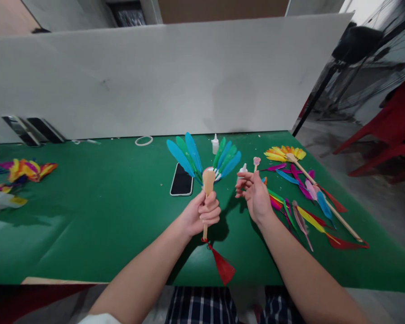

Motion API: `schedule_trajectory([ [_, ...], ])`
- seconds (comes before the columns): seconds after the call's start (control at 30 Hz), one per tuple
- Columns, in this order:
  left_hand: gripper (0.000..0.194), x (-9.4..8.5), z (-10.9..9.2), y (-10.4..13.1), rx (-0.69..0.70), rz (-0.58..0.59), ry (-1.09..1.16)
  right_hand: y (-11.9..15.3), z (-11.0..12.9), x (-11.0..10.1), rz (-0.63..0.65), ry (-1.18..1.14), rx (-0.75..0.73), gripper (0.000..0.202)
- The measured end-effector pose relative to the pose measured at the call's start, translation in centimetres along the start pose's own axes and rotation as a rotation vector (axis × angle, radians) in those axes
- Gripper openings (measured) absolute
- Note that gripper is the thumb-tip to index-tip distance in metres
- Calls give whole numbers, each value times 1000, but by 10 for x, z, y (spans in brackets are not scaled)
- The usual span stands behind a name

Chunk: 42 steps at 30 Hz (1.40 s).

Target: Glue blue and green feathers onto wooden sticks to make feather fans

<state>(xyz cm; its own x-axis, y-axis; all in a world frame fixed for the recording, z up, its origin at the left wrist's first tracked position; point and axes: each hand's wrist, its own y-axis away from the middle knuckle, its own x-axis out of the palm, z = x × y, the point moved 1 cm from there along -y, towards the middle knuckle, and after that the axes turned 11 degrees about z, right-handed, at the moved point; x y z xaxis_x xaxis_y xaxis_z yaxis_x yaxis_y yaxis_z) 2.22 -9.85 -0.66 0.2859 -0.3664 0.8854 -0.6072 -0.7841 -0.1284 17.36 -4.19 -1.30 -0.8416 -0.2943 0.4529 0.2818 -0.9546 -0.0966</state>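
My left hand (207, 209) is wrapped round the wooden handle of a feather fan (208, 180), held upright above the table. Blue and green feathers spread from its top in two groups, with a gap in the middle, and a red tassel (223, 266) hangs from the handle's lower end. To the right, my right hand (256, 195) is raised with its fingers loosely curled. A short stick with a pink, flower-like tip (257, 161) rises from beside its thumb and seems pinched there; its lower part is hidden. A small white bottle (243, 170) stands just behind those fingers.
A phone (182, 181) lies behind the fan, near another white bottle (215, 145). Loose coloured feathers (303, 220) and a yellow feather fan (324, 198) lie at right. More feathers (30, 171) are at far left. A white ring (143, 141) sits near the white board (155, 81).
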Motion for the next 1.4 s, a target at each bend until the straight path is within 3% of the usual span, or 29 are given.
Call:
schedule_trajectory([
  [0.3, 40, -4, 2, 0, -43, 71, -90, 0, -1, -1, 12, -4, 9, 42],
  [0.77, 34, -4, 3, 1, -77, 76, -106, 0, -3, 0, 21, 19, 42, 42],
  [0.83, 31, -3, 3, 0, -46, 24, -119, 0, -3, 0, 17, 37, 63, 43],
  [0.93, 29, -3, 0, -5, 99, -157, -214, 0, -3, 1, 8, 85, 59, 35],
  [1.03, 28, -6, -1, -9, 223, -377, -411, 2, -1, 3, 46, 110, 26, 26],
  [1.13, 27, -8, 1, -12, 241, -527, -647, 4, 0, 6, 110, 101, 31, 30],
  [1.4, 33, -5, 11, -10, 105, -578, -992, 1, -4, 7, -30, 98, 16, 27],
])
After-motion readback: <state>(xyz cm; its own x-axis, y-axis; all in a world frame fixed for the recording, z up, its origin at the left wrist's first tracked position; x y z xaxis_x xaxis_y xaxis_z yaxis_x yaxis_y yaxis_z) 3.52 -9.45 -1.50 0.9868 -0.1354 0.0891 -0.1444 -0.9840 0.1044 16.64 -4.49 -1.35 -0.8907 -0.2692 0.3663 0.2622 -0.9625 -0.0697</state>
